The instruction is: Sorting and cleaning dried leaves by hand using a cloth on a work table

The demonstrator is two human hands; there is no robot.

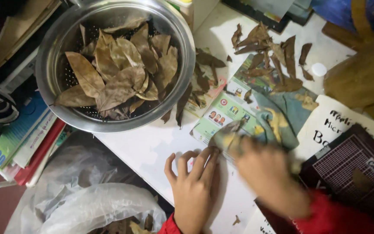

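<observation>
at the near edge of the white table (152, 151), a dry leaf (230, 136) lies slanting away toward the right, clamped under the blurred right hand (267, 177); left hand (193, 186) rests flat beside it, fingers (200, 162) together; colander (48, 65) of leaves beyond.

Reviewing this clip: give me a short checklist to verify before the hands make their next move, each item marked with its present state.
1. Left hand flat on the white table: ok.
2. Right hand sharp enough to judge its grip: not ok, blurred.
3. Right hand holds the cloth: cannot tell.
4. Metal colander upright, dry leaves inside: ok.
5. Loose leaves off the paper sheets: not ok, some lie on them.
</observation>
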